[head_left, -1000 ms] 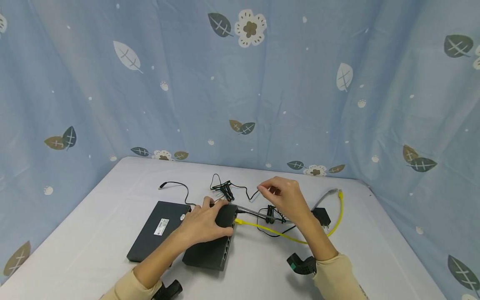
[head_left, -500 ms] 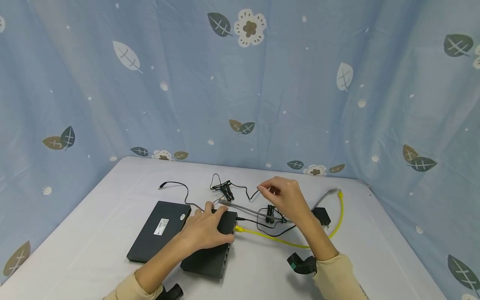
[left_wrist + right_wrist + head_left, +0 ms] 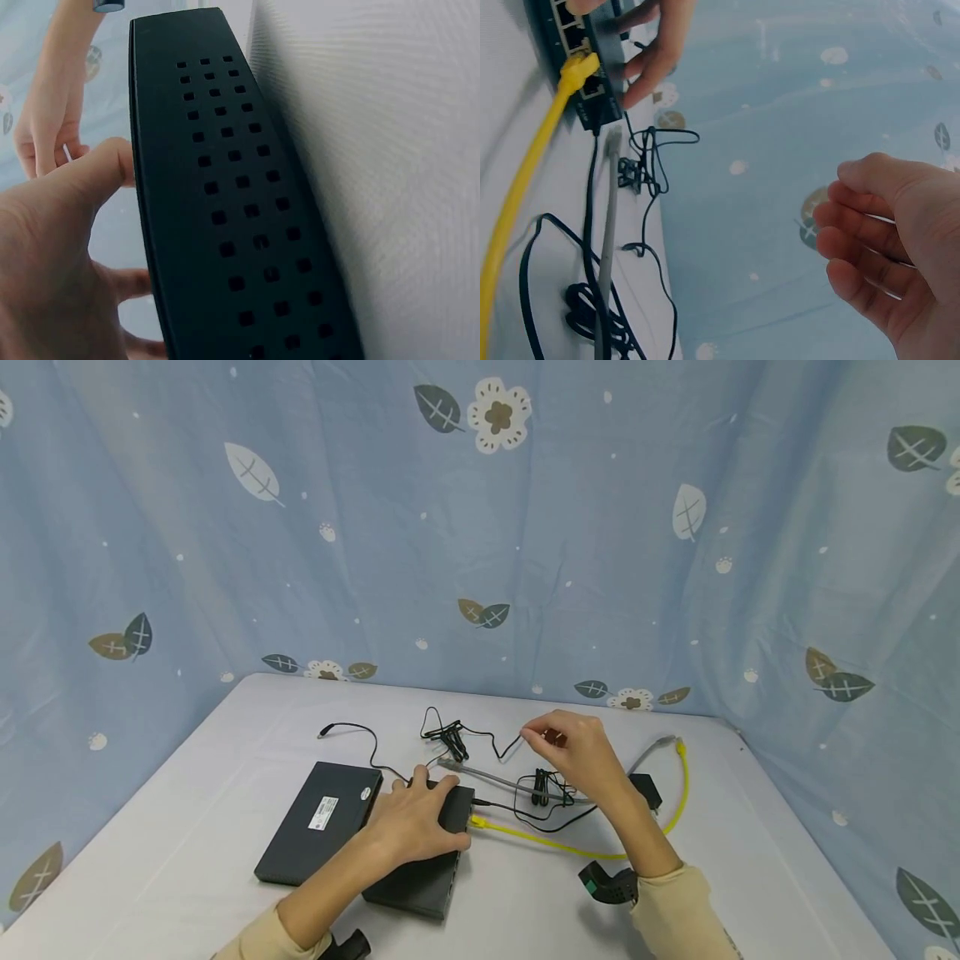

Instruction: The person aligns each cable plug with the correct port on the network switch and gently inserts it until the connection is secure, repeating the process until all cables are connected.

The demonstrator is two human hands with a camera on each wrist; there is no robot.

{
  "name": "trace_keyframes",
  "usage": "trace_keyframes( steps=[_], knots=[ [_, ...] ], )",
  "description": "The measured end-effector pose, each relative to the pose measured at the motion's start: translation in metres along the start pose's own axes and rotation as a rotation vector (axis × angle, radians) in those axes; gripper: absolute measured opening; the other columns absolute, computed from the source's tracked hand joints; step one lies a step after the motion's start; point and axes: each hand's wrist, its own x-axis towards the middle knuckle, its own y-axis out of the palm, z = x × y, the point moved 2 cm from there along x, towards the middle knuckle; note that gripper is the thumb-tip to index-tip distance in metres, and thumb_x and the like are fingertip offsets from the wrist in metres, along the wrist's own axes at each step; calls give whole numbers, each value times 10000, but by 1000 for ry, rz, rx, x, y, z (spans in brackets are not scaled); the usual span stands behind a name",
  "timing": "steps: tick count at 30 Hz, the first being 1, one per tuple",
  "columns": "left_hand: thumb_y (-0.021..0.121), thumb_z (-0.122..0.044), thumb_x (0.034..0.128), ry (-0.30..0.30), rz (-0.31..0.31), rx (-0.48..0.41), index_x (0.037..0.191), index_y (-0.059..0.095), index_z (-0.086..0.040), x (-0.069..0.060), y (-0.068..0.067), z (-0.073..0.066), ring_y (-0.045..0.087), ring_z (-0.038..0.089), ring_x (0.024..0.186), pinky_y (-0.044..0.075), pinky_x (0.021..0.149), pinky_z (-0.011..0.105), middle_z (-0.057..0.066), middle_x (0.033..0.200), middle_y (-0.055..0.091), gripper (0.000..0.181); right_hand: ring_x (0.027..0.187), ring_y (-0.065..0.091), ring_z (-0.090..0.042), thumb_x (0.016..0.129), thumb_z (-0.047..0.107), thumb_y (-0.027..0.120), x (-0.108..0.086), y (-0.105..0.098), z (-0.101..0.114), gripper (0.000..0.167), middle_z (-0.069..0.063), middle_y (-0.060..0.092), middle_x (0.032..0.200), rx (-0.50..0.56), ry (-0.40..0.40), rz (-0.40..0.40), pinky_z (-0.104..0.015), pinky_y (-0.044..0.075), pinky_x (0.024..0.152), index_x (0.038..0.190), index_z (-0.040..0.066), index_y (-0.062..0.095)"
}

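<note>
My left hand (image 3: 411,822) grips a black network switch (image 3: 408,889), thumb on its port edge and fingers at the far side. In the left wrist view the switch's side (image 3: 217,172) shows rows of square holes. A yellow network cable (image 3: 536,146) is plugged into one port. A thin black power lead (image 3: 592,180) enters the end of the switch. My right hand (image 3: 573,747) hovers over the cables, fingers loosely curled; in the right wrist view nothing is between them. A grey network cable (image 3: 495,779) lies with its near plug beside the switch, apart from it.
Left of the switch lies a flat black box (image 3: 307,827) with a white label. A black cable (image 3: 367,735) with a plug end curves behind it. Bundled black cable (image 3: 450,741) lies farther back. A black power adapter (image 3: 647,791) sits at right, near the right forearm. Patterned curtain (image 3: 337,552) hangs behind.
The network switch has slid slightly toward me under my left hand, carrying the yellow cable's end with it. The grey cable's plug now shows beyond the switch. My right hand has shifted a little right.
</note>
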Motion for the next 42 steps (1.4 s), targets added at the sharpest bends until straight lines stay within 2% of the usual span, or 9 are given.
trace_keyframes(
  steps=[6, 15, 22, 36, 42],
  knots=[
    [732, -623, 679, 16, -19, 25, 1411, 527, -245, 0, 4, -3, 580, 461, 981, 499, 616, 481, 235, 1324, 483, 848, 587, 550, -55, 912, 189, 704, -1, -4, -4, 86, 43, 728, 833, 9, 24, -1, -196, 465, 547, 930, 143, 774],
    [742, -589, 673, 23, -53, 43, 1389, 550, -223, -1, 5, -6, 586, 451, 933, 508, 647, 507, 234, 1306, 501, 827, 592, 579, -50, 909, 191, 709, 0, -16, -8, 78, 42, 721, 798, -7, 53, -10, -211, 493, 556, 940, 157, 773],
    [748, -563, 695, 36, -35, 14, 1395, 543, -214, -2, 4, -4, 584, 455, 966, 498, 683, 541, 237, 1320, 498, 808, 583, 604, -66, 910, 204, 709, -1, -21, -14, 78, 66, 703, 743, -25, 62, -18, -206, 500, 567, 947, 169, 769],
    [736, -678, 708, 42, 10, -20, 1416, 532, -227, -5, 1, -2, 564, 520, 1118, 519, 778, 581, 291, 1452, 416, 864, 589, 591, -58, 908, 200, 710, -3, -21, -16, 81, 82, 691, 737, -19, 78, 5, -200, 492, 569, 935, 156, 772],
    [731, -655, 734, 43, 3, -39, 1404, 548, -216, -4, 2, -2, 579, 513, 1093, 520, 777, 585, 296, 1445, 424, 823, 585, 589, -64, 905, 189, 713, -3, -21, -15, 90, 71, 696, 738, -12, 71, 9, -213, 493, 567, 936, 131, 774]
  ],
)
